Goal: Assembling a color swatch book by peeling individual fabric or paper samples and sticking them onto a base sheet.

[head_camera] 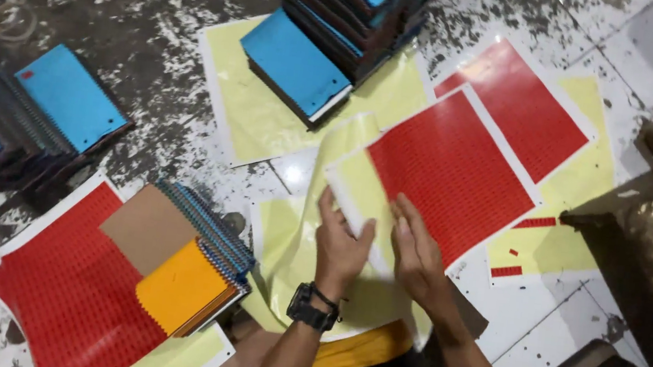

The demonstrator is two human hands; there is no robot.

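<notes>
We pinch the near edge of a red sticker sheet [447, 168] with our left hand [340, 246]. Our right hand [415, 251] lies flat and spread on it. The sheet sits on yellow backing paper [288, 228], near stacked blue notebooks [299, 61].

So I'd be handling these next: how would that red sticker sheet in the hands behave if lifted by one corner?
The red sticker sheet is probably floppy: its yellow backing curls where the left hand and right hand lift it. It looks thin, so likely light. The glossy backing may be slippery.
</notes>
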